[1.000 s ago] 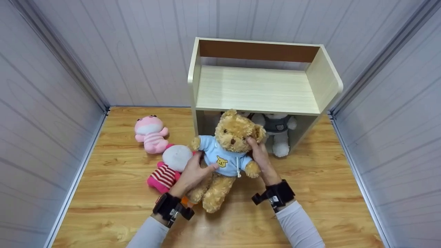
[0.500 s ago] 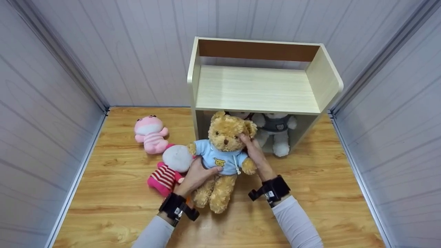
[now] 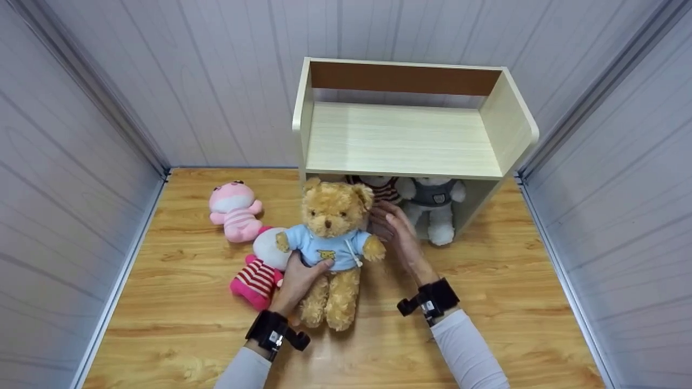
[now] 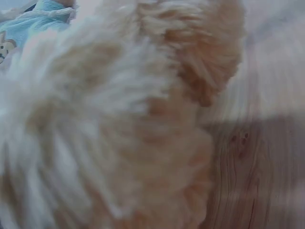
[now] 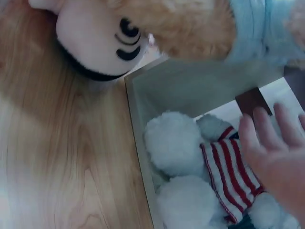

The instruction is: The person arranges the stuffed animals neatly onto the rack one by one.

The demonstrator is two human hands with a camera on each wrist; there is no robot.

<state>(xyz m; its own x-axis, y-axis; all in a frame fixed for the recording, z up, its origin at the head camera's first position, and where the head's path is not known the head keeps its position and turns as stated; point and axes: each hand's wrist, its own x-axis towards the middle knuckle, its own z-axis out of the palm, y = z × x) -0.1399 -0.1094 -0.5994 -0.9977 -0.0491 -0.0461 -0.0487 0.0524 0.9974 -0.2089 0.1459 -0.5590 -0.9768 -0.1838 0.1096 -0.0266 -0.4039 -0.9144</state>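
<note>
A tan teddy bear (image 3: 334,208) in a light blue hoodie stands upright in front of the shelf in the head view. My left hand (image 3: 296,280) grips it at the waist, thumb across the front of the hoodie. Its fur (image 4: 119,124) fills most of the left wrist view. Beside the bear, my right hand (image 3: 399,235) is held apart from it with fingers extended, at the shelf's lower opening. Behind that hand, a plush in a red-and-white striped top (image 5: 232,169) sits inside the lower compartment, next to a white plush in a grey vest (image 3: 435,194).
The pale wooden shelf (image 3: 403,138) stands against the back wall. On the floor (image 3: 178,335) to the left lie a pink plush (image 3: 238,210) and a white-headed doll in a striped dress (image 3: 257,278), the latter close to my left hand. Wall panels border both sides.
The bear has moved left and turned more upright in my left hand. My right hand has let go of its head, uncovering the striped plush in the shelf.
</note>
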